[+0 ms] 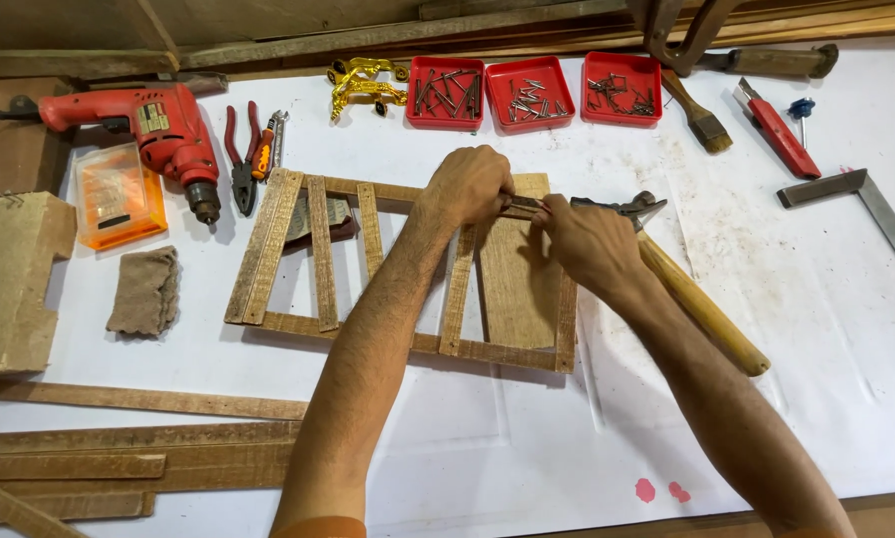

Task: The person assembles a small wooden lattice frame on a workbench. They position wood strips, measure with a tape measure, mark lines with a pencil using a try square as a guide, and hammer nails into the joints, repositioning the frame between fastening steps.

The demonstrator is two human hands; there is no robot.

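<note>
Slatted frame of rough brown wooden strips (pixel 407 269) lies flat on my white sheet (pixel 527 438), long axis left to right. My left hand (pixel 467 186) pinches its far rail steady, while my right hand (pixel 587 239) closes on a wooden-handled claw hammer (pixel 701 309); beyond stand three red nail trays (pixel 534 92).

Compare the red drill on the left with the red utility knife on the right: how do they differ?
The red drill is bulky, pistol-shaped, with a cord and a metal chuck pointing towards the person. The red utility knife is slim, straight and flat, lying diagonally with its blade end pointing away. Both are red, lie on the white sheet, and neither hand touches them.
</note>
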